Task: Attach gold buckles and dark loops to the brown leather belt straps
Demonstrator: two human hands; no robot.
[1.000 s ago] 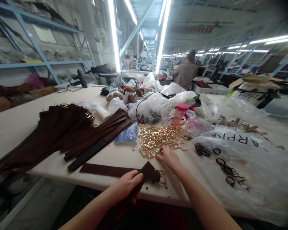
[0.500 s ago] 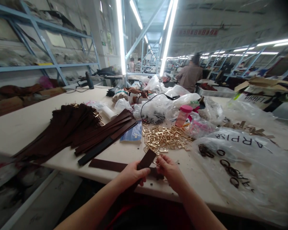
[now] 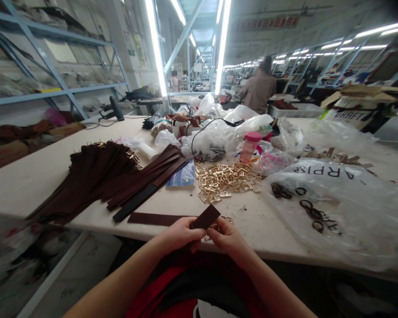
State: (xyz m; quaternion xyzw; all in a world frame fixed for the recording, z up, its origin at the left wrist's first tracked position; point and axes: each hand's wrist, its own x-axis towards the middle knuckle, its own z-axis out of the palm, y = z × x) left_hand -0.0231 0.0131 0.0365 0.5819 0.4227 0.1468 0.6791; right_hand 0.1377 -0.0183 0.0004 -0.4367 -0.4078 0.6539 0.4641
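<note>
At the table's front edge, my left hand (image 3: 181, 233) is closed around a dark brown leather strap (image 3: 207, 216), whose squared end sticks up past the thumb. Close against it, my right hand (image 3: 226, 236) pinches a small gold-coloured buckle (image 3: 207, 237), mostly covered by the fingers. Another brown strap (image 3: 157, 219) lies flat on the tabletop behind my left hand. Beyond my hands spreads a heap of gold rectangular buckles (image 3: 227, 179). Left of the heap are a blue-and-white packet (image 3: 182, 176) and a stack of brown straps (image 3: 159, 170).
A large fan of brown straps (image 3: 82, 183) covers the left side. To the right, dark rings (image 3: 310, 210) lie on a printed plastic bag (image 3: 348, 198). A pink-lidded jar (image 3: 250, 147) stands before crumpled clear bags (image 3: 215, 141). A person (image 3: 260, 88) is farther back.
My right hand has moved in against the strap beside my left hand, bringing the buckle close to it. The view has shifted slightly, showing more of my lap.
</note>
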